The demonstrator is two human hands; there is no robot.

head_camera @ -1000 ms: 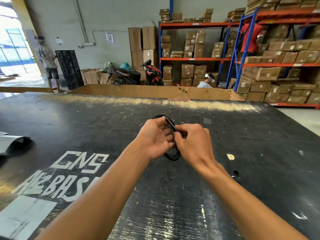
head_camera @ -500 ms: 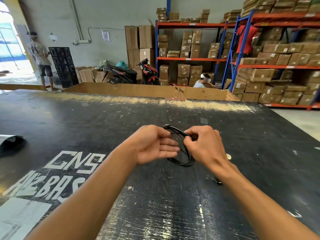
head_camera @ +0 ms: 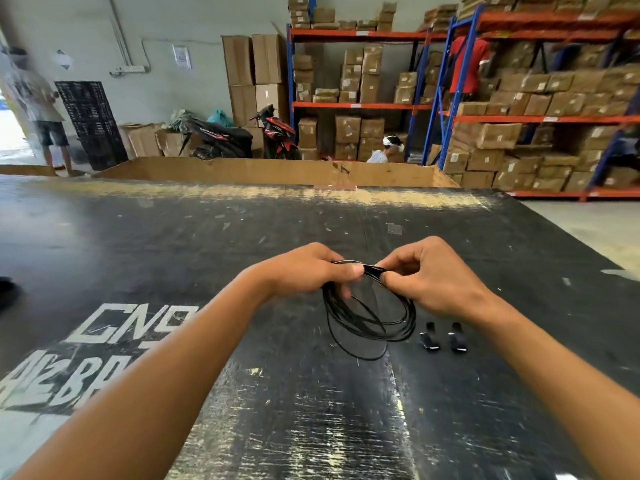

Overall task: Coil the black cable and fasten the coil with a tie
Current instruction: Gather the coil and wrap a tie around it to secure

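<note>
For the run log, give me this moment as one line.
stage: tying coil | left hand: pinching black cable top | right hand: pinching same spot | coil: hanging over table | tie: cannot tell

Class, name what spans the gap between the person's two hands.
In the head view, the coil's bunched top strands bridge left hand and right hand.

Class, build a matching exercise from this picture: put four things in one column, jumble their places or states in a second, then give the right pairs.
Things:
1. coiled black cable
2. two small black clips
3. red and black motorbike
4. white painted letters

Places or states:
A. on the black tabletop, left of the arms
B. pinched at its top by left hand and right hand
C. parked beyond the table
D. lying on the tabletop beside the coil

Pairs: 1-B, 2-D, 3-C, 4-A
</note>
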